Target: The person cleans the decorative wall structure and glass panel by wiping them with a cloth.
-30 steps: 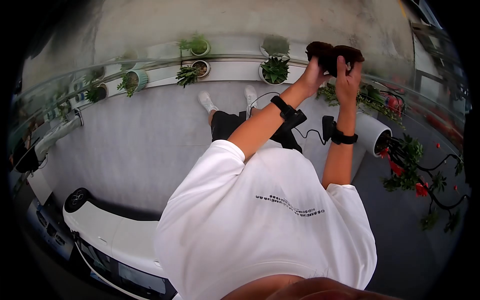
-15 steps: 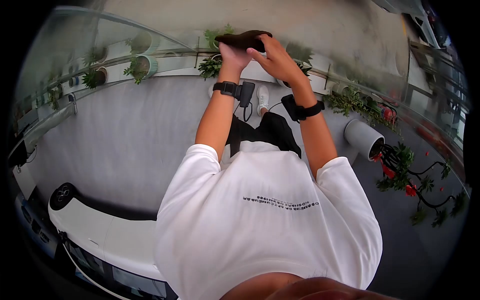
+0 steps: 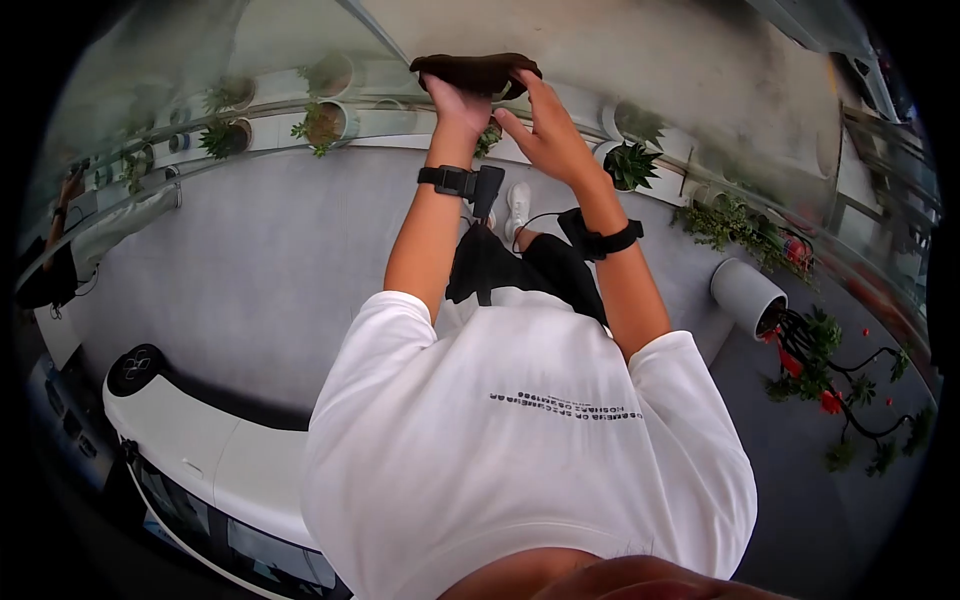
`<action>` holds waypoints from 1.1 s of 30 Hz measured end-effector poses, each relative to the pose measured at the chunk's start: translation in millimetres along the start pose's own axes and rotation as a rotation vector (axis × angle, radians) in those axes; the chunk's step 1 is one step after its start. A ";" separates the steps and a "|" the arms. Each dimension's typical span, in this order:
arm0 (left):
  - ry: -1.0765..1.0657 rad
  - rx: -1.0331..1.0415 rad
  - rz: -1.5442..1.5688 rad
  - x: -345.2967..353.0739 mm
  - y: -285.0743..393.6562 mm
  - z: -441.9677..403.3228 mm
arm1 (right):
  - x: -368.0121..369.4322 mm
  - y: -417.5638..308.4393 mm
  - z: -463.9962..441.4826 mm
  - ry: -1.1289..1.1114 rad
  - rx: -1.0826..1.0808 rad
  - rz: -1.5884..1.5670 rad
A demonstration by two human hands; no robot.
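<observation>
A dark brown, soft-looking item (image 3: 475, 72) is held up at the top centre, in front of the glass; I cannot tell exactly what it is. My left hand (image 3: 458, 105) holds it at its left part, palm showing, with the fingers mostly hidden behind it. At its right end are the fingers of my right hand (image 3: 552, 128), fairly straight, while the thumb stands apart below it. Each wrist carries a black strap with a black device, and a thin cable shows near them.
Potted plants line a ledge by the glass, among them a spiky one (image 3: 630, 165). A white pot (image 3: 748, 297) with red flowers lies at the right in view. The white car (image 3: 230, 460) is at lower left, and a person's arm (image 3: 62, 215) shows at far left.
Both hands and the brown item have moved from upper right to top centre. The item now appears flatter, and my right thumb has come away from it. The background has shifted as the view turned.
</observation>
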State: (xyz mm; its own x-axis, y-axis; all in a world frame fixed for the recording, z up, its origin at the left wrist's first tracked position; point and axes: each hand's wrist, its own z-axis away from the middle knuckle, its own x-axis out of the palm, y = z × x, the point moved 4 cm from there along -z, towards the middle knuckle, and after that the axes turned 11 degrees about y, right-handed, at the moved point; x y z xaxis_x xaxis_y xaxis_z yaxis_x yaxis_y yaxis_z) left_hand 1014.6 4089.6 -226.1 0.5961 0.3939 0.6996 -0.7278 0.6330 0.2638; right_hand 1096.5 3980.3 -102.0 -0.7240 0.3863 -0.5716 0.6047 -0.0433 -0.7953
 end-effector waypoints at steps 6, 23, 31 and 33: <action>-0.113 -0.171 -0.185 59.2 -70.7 104.1 | -52.1 8.9 32.2 0.160 0.068 -0.067; -0.735 0.793 -1.767 25.0 -4.8 245.5 | -33.4 49.8 119.8 0.038 0.607 -1.332; -0.114 1.062 -1.197 3.6 162.2 251.8 | -91.3 -57.7 31.6 0.617 0.192 -0.767; -0.124 1.350 -0.982 22.2 200.9 255.8 | -101.8 -116.6 17.3 0.614 0.002 -0.807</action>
State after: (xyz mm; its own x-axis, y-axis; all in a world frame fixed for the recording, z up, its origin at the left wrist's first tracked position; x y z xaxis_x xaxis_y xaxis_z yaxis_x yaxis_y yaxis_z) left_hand 794.9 4055.0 12.3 0.9908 0.1299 -0.0388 0.0909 -0.4237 0.9012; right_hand 1094.0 3930.0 45.4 -0.6201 0.7075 0.3390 0.0090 0.4385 -0.8987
